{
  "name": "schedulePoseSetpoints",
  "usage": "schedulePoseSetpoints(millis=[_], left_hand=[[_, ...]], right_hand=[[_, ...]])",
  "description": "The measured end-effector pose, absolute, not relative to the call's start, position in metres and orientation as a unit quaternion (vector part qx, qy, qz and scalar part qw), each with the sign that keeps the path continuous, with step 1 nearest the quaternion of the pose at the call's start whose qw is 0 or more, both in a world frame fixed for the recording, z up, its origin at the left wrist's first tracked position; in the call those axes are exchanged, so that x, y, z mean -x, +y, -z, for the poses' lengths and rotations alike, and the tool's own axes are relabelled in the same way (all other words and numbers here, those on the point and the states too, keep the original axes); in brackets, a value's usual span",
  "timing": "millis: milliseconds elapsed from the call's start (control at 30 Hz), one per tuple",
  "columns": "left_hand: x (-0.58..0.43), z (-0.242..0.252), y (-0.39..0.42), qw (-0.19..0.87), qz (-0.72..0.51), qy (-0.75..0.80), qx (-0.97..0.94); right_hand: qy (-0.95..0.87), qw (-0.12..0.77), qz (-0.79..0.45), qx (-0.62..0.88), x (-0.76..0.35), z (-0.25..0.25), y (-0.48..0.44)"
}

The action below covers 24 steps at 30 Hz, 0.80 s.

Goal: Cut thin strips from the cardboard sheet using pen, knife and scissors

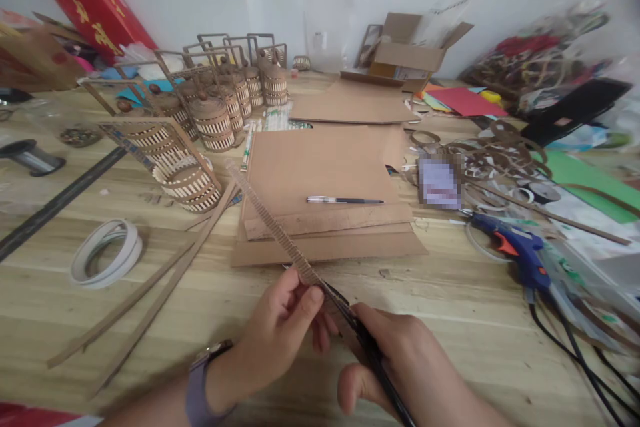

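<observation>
A long, narrow cardboard strip (pixel 273 225) slants from the cardboard sheets down to my hands. My left hand (pixel 287 320) pinches it between thumb and fingers near its lower end. My right hand (pixel 400 353) grips a dark, long tool (pixel 373 353), seemingly scissors, whose blades lie along the strip beside my left fingertips. Just beyond the strip, a pen (pixel 345 200) rests on a flat cardboard sheet (pixel 320 160). The lower end of the strip is partly hidden by the hands and tool.
Several woven lantern-like baskets (pixel 213 123) stand at the back left. White tape rings (pixel 107 253) and loose cardboard strips (pixel 165 293) lie left. On the right are a blue glue gun (pixel 520 247) with black cables and curled brown strips (pixel 493 153). An open box (pixel 410 53) sits behind.
</observation>
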<state>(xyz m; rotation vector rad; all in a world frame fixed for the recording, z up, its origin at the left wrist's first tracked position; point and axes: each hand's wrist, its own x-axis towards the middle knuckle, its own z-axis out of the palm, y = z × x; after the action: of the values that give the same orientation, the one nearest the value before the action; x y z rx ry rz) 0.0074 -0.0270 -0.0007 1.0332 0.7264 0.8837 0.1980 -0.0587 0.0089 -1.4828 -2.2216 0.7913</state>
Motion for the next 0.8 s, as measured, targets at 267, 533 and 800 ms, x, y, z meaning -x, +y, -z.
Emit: schedulePoseSetpoints(millis=[267,533,800], left_hand=[[-0.0101,-0.0001,-0.0305,0.727,-0.376,0.329,-0.471],[-0.0042,-0.0026,-0.0278,0.703,-0.401,0.346,-0.474],[-0.0067,-0.0005,-0.0324,0.705,-0.409,0.341,-0.468]], right_hand=[[-0.77,0.177,-0.325,0.52,-0.1942,-0.0149,-0.0582],[-0.782,0.207,-0.317,0.495,-0.1961,-0.0085,-0.0612],[-0.789,0.187,-0.266,0.521,-0.1939,-0.0124,-0.0617]])
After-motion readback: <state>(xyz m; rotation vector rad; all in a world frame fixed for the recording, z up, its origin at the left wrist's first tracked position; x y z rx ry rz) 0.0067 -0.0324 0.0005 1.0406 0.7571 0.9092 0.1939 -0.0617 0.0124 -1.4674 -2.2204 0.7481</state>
